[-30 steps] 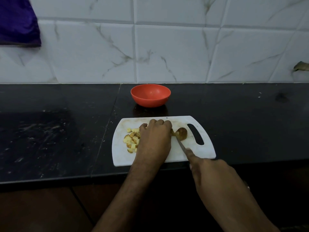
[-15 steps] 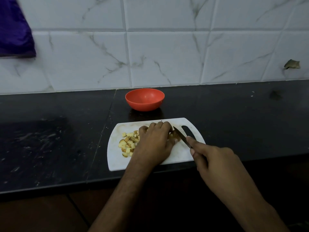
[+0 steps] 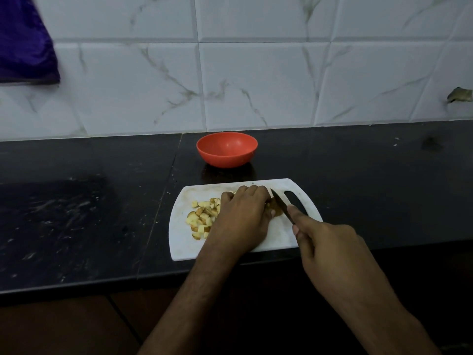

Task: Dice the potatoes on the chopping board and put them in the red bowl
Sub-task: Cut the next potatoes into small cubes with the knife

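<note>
At the far left a purple cloth hangs against the tiled wall, well apart from the work. On the dark table, close to its front edge, lies the white chopping board, and on the board's left half sits a heap of diced potato, so a good share of the cutting looks done. Just right of the heap the left hand presses down with curled fingers on the remaining potato piece, which is mostly hidden under it. The right hand is clamped around the handle of a knife, whose dark blade slants over that piece near the board's handle slot. Behind the board, toward the table's back edge, the red bowl stands with nothing visible in it. By my reading, this last piece remains to be diced, and all the cubes have yet to go into the bowl.
</note>
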Demonstrator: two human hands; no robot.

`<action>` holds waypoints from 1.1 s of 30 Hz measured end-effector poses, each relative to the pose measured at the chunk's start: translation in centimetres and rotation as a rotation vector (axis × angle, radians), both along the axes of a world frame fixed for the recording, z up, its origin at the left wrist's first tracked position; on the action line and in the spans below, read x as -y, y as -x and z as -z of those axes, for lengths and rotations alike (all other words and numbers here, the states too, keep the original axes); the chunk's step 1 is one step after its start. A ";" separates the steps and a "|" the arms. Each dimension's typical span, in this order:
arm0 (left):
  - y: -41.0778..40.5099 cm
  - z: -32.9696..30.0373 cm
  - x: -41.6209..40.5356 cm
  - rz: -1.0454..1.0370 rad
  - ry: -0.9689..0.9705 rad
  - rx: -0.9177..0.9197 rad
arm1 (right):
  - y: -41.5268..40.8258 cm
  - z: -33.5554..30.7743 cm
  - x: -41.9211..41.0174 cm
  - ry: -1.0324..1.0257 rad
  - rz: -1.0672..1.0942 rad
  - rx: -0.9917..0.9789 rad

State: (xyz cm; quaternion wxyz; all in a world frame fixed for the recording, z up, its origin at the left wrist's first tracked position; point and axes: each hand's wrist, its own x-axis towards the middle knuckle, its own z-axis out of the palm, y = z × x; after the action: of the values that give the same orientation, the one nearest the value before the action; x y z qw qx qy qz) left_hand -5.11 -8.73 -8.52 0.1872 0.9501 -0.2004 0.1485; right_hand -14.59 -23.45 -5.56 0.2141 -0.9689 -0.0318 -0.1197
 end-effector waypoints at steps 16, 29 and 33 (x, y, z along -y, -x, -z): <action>-0.1 -0.5 -0.2 0.011 -0.012 0.042 | -0.3 -0.2 -0.4 0.112 0.004 -0.034; -0.2 -0.3 -0.3 0.012 0.002 0.076 | -3.4 -2.8 -0.5 0.336 -0.011 -0.228; -0.3 -0.2 -0.3 0.002 0.009 0.077 | -3.5 -2.0 -1.3 0.392 -0.034 -0.197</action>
State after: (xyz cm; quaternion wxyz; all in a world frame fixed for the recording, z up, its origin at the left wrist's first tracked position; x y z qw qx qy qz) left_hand -4.86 -8.42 -8.30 0.1837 0.9427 -0.2078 0.1856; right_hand -11.06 -22.11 -3.59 0.0258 -0.9983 -0.0499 -0.0122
